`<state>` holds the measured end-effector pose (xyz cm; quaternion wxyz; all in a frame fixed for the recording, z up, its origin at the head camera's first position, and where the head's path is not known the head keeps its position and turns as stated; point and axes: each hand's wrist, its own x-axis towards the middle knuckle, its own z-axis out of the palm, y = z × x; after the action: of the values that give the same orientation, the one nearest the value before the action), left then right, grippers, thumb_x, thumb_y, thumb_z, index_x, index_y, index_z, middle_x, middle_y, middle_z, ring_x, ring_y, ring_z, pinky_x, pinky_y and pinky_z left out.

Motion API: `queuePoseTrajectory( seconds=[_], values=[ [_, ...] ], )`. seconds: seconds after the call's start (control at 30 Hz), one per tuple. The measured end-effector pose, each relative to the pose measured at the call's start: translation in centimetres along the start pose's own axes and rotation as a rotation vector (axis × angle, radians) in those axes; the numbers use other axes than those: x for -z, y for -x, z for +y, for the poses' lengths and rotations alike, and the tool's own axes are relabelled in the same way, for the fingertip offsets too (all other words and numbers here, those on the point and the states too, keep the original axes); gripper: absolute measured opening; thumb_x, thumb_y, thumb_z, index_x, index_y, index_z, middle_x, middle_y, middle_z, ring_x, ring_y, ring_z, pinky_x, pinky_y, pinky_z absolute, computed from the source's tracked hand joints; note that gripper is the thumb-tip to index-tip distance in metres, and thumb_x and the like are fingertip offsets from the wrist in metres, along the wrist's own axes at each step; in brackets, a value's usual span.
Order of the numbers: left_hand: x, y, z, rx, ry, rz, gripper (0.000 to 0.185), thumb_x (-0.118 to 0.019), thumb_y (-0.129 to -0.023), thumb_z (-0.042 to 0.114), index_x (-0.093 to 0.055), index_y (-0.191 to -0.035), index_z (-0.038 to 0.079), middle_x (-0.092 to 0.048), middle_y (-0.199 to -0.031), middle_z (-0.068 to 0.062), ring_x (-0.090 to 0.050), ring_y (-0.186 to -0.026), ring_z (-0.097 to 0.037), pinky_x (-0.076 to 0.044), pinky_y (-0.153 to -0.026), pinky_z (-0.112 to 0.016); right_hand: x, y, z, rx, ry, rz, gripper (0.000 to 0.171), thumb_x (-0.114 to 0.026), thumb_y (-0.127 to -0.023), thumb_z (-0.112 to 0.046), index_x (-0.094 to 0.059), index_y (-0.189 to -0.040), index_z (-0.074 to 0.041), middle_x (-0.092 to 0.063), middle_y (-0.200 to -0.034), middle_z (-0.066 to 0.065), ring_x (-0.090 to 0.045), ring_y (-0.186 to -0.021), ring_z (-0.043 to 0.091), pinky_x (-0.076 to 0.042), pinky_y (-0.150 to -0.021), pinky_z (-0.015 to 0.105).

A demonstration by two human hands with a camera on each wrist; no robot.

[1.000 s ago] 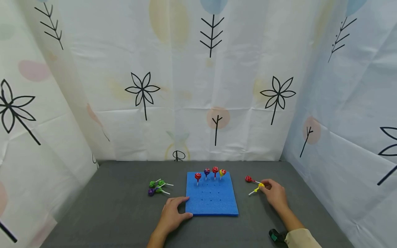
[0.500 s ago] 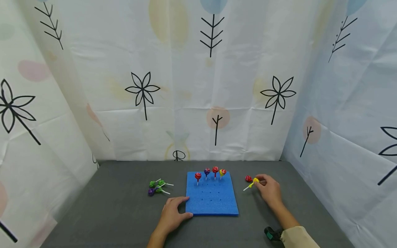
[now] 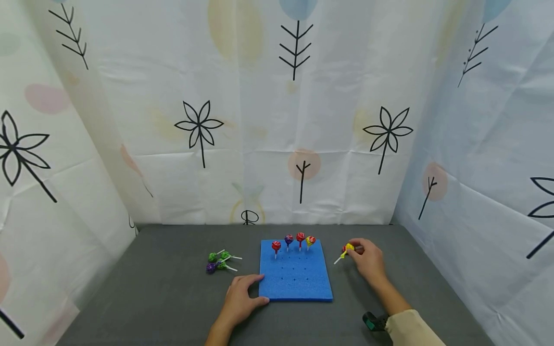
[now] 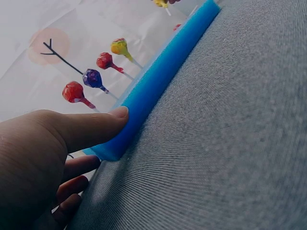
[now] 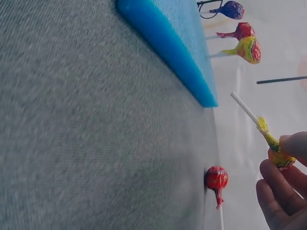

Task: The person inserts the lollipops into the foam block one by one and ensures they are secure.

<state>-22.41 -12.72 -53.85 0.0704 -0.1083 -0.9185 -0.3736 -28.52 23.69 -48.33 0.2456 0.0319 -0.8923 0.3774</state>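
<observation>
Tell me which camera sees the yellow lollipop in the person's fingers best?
The right wrist view: the yellow-wrapped lollipop on a white stick is big and close, pinched by the right hand. The head view shows it tiny beside the blue foam board. The left wrist view catches only a sliver at the top edge.

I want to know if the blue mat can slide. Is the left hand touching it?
Touching. In the left wrist view the thumb presses against the edge of the blue foam mat, and the head view shows the left hand at the mat's near left corner.
</observation>
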Motion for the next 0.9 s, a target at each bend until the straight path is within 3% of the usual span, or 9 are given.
queuePoseTrajectory(
  seconds=[0.33,0.67,0.9],
  values=[
    [0.1,0.1,0.0,-0.001,0.001,-0.002,0.059,-0.085,-0.071,0.038,-0.067,-0.123,0.016,-0.063,-0.123,-0.007,-0.048,-0.115,-0.031,-0.036,-0.094,-0.059,-1.1,-0.3,-1.0,0.168,0.006,0.043,0.02,-0.078,-0.078,-0.001,-0.07,-0.097,-0.001,-0.064,-0.088,0.009,-0.064,-0.075,0.025,-0.053,-0.063,0.039],
    [0.1,0.2,-0.1,-0.015,0.001,0.006,0.06,-0.085,-0.071,0.039,-0.068,-0.123,0.017,-0.063,-0.122,-0.007,-0.048,-0.114,-0.03,-0.036,-0.094,-0.058,-2.4,-0.7,-2.4,0.198,0.0,-0.015,0.021,-0.078,-0.08,-0.001,-0.07,-0.099,-0.001,-0.063,-0.093,0.009,-0.064,-0.079,0.023,-0.055,-0.068,0.04],
    [0.1,0.1,0.0,-0.007,0.008,0.01,0.059,-0.085,-0.071,0.039,-0.068,-0.123,0.017,-0.063,-0.122,-0.006,-0.047,-0.115,-0.03,-0.036,-0.095,-0.058,-3.5,-1.0,-3.0,0.244,-0.004,-0.007,0.021,-0.079,-0.079,0.0,-0.07,-0.098,-0.003,-0.062,-0.092,0.006,-0.063,-0.077,0.02,-0.054,-0.067,0.038]
  ],
)
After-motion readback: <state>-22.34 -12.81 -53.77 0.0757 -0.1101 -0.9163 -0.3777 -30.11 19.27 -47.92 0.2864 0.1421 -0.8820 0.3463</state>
